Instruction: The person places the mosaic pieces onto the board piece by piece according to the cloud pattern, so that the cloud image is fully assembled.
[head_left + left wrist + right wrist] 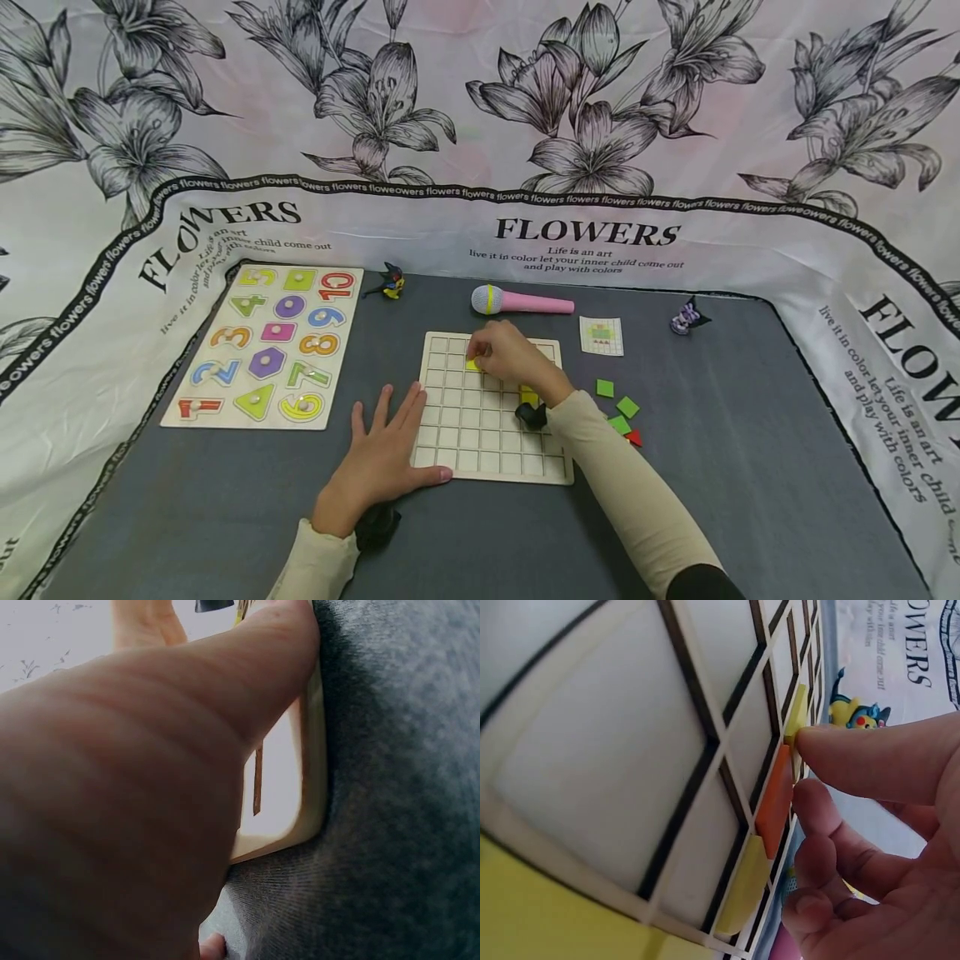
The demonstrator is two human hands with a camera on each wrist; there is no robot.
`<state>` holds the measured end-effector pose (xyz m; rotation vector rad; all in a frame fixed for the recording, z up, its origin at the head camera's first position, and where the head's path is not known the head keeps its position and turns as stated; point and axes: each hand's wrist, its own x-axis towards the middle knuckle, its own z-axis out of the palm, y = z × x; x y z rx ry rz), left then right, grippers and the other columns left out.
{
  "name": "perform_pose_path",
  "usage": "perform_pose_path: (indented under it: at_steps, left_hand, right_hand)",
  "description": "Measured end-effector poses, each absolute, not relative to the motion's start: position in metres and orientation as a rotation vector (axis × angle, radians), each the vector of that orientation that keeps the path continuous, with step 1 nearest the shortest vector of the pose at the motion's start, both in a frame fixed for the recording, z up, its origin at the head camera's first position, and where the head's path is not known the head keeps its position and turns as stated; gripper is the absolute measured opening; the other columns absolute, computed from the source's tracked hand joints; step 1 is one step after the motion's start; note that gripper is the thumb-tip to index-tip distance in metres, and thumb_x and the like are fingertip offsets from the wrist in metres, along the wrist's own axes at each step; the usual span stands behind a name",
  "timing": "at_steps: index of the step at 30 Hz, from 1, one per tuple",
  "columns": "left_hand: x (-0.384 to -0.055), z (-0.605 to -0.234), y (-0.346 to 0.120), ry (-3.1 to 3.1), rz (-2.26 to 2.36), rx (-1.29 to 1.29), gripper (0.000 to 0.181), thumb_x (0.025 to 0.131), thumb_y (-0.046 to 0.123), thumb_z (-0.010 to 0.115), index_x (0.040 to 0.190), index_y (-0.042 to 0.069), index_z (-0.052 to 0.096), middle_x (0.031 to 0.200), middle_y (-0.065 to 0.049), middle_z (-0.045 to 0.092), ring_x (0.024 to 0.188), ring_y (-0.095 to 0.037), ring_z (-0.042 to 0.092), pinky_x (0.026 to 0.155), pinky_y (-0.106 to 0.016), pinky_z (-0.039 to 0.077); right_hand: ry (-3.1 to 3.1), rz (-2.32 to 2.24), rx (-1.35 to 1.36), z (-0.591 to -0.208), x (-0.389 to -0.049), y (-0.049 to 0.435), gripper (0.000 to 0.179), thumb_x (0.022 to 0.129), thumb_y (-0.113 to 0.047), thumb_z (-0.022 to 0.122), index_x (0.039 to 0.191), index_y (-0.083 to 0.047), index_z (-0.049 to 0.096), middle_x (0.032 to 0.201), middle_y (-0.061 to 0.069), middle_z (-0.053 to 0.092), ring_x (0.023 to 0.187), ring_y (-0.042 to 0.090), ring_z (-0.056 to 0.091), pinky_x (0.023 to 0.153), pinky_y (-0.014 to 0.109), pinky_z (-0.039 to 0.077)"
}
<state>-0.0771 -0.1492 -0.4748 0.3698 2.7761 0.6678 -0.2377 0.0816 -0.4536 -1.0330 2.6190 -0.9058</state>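
Observation:
A pale wooden grid board (pixel 468 433) lies on the dark cloth. My left hand (pixel 384 457) rests spread along its left side, with the thumb at the front edge. Over the back left of the board, my right hand (pixel 512 354) pinches a yellow tile (pixel 797 712) between thumb and fingers, down at the grid. In the right wrist view an orange tile (pixel 775 799) sits in the adjoining cell, and another yellow tile (pixel 744 889) follows it. More yellow tiles (pixel 528 395) lie on the board's right side, partly covered by the right wrist's black camera.
Green tiles (pixel 604 388) and a red piece (pixel 634 437) lie right of the board, below a pattern card (pixel 602 337). Behind are a pink toy microphone (pixel 536 302) and two small figures, one dark and yellow (pixel 392 283), one purple (pixel 685 318). A number puzzle (pixel 262 400) lies left.

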Motion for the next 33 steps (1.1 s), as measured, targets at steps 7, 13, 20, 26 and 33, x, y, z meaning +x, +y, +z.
perform_pose_path:
  at_steps: [7,13,20,26,33]
  left_hand:
    - [-0.078,-0.475,-0.148,2.771,0.667,0.362,0.121,0.085,0.067,0.082,0.171,0.004,0.024,0.178,-0.014,0.017,0.161,-0.05,0.002,0.117,-0.08,-0.005]
    - [-0.08,-0.478,-0.149,2.773,0.653,0.365,0.121,0.086,0.067,0.081,0.171,0.003,0.023,0.178,-0.014,0.016,0.161,-0.05,0.001,0.117,-0.08,-0.006]
    - [-0.079,-0.474,-0.148,2.765,0.672,0.363,0.121,0.086,0.066,0.082,0.17,0.002,0.023,0.178,-0.014,0.015,0.161,-0.05,0.001,0.117,-0.08,-0.006]
    - [-0.077,-0.469,-0.147,2.76,0.687,0.353,0.122,0.085,0.064,0.084,0.17,0.001,0.023,0.178,-0.015,0.016,0.161,-0.051,0.002,0.116,-0.08,-0.006]
    - [-0.078,-0.47,-0.148,2.755,0.684,0.359,0.122,0.085,0.065,0.084,0.17,0.002,0.022,0.178,-0.015,0.015,0.161,-0.051,0.001,0.116,-0.08,-0.007]
  right_hand:
    - [2.632,-0.967,-0.837,-0.451,-0.232,0.094,0.015,0.096,0.002,0.068,0.108,-0.002,0.076,0.102,0.01,0.072,0.096,0.026,0.066,0.085,0.043,0.056]
    - [2.671,-1.054,-0.765,-0.447,-0.22,0.117,0.014,0.099,-0.003,0.07,0.112,-0.001,0.076,0.102,0.01,0.071,0.092,0.026,0.064,0.082,0.044,0.055]
    - [2.679,-1.111,-0.71,-0.44,-0.202,0.149,0.019,0.102,-0.005,0.069,0.119,0.001,0.075,0.108,0.01,0.072,0.095,0.026,0.064,0.081,0.044,0.055]
    - [2.725,-1.122,-0.664,-0.437,-0.183,0.18,0.023,0.101,-0.004,0.07,0.123,0.003,0.074,0.107,0.01,0.071,0.091,0.025,0.063,0.078,0.044,0.053]
    - [2.779,-1.079,-0.613,-0.441,-0.16,0.215,0.021,0.1,-0.003,0.074,0.12,0.002,0.075,0.103,0.006,0.07,0.09,0.021,0.063,0.081,0.046,0.055]
